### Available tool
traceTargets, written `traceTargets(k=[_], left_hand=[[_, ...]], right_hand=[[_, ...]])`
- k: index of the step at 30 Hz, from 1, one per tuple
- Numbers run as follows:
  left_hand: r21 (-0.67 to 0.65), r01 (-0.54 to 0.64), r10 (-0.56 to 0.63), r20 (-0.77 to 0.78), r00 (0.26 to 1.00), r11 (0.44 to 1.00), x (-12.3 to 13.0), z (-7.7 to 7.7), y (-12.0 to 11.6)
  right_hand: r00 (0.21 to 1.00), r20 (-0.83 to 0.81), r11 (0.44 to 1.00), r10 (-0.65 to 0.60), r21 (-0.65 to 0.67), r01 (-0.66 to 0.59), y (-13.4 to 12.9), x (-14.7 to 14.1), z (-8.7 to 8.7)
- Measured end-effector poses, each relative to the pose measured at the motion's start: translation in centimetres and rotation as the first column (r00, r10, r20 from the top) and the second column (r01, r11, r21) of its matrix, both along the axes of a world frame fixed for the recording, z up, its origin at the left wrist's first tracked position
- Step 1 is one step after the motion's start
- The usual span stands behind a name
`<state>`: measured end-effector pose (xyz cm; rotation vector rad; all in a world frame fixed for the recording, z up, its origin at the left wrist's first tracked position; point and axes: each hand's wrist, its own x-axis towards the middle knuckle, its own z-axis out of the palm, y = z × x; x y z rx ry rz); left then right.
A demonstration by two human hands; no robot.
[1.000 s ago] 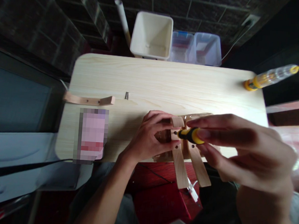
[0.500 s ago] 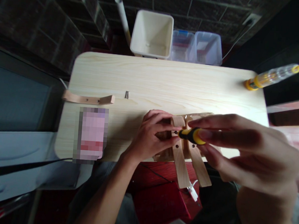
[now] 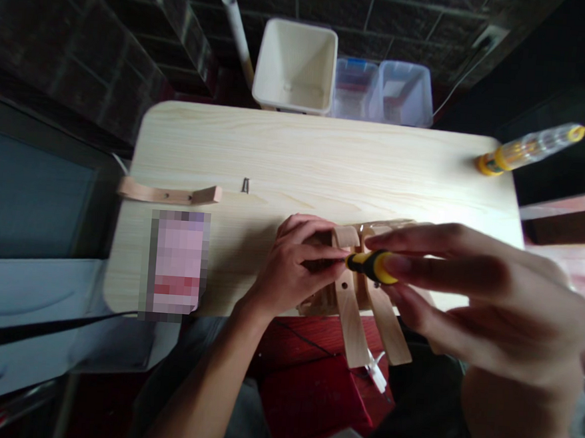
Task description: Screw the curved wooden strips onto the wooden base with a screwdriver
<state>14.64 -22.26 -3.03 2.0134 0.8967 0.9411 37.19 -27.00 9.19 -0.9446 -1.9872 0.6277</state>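
Note:
A yellow-and-black screwdriver (image 3: 372, 265) is gripped by the handle between the thumb and fingers of my right hand (image 3: 478, 292). Its front end points left at the nearer of two curved wooden slats (image 3: 350, 326). At that end the thumb and index finger of my left hand (image 3: 292, 262) pinch together; whatever lies between them is hidden. Beside it, the other curved slat (image 3: 392, 329) runs parallel, partly covered by my right hand. Both slats rest across a wooden frame (image 3: 314, 307) at the table's front edge, their lower ends jutting past it. Dark holes show in the slats.
On the table (image 3: 327, 155) lie another curved wooden piece (image 3: 174, 194), two small screws (image 3: 245, 186) and a blurred-out pink item (image 3: 178, 261). A clear-and-yellow tube (image 3: 528, 149) stands at the right corner. Behind the table are a cream bin (image 3: 296, 66) and clear plastic boxes (image 3: 404, 93).
The thumb and index finger of my left hand have closed together by the screwdriver's front end. The screwdriver has shifted slightly left; the view has moved a little.

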Motion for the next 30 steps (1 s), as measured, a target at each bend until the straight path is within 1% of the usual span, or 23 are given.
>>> traceTargets(k=[6,13,16,18,22,26,30], left_hand=[[0.003,-0.001,0.001,-0.006,1.000,1.000,0.0,0.0,0.0],[-0.020,-0.017,0.016,-0.025,1.000,1.000,0.0,0.1,-0.1],[-0.012,-0.014,0.014,-0.012,1.000,1.000,0.1,0.0,-0.1],[-0.003,-0.009,0.009,-0.006,1.000,1.000,0.1,0.0,-0.1],[0.015,-0.007,0.007,-0.003,1.000,1.000,0.0,-0.1,-0.1],[0.009,-0.014,0.014,-0.001,1.000,1.000,0.0,-0.1,-0.1],[-0.004,-0.018,0.018,0.007,1.000,1.000,0.0,-0.1,-0.2]], right_hand=[[0.999,0.004,0.999,-0.046,-0.011,0.046,-0.2,-0.2,0.1],[0.999,0.028,0.999,-0.038,0.020,0.038,-0.3,-0.5,0.4],[0.998,0.066,1.000,-0.006,-0.005,0.007,-0.3,-0.6,0.6],[0.998,0.063,1.000,0.013,-0.020,-0.012,-0.3,-0.6,0.6],[0.999,0.039,0.999,-0.030,-0.037,0.031,-0.6,-0.8,0.4],[0.999,0.011,0.999,0.030,-0.033,-0.030,-0.5,-1.2,0.3],[0.998,-0.004,0.997,0.064,-0.049,-0.065,-0.3,-1.1,0.4]])
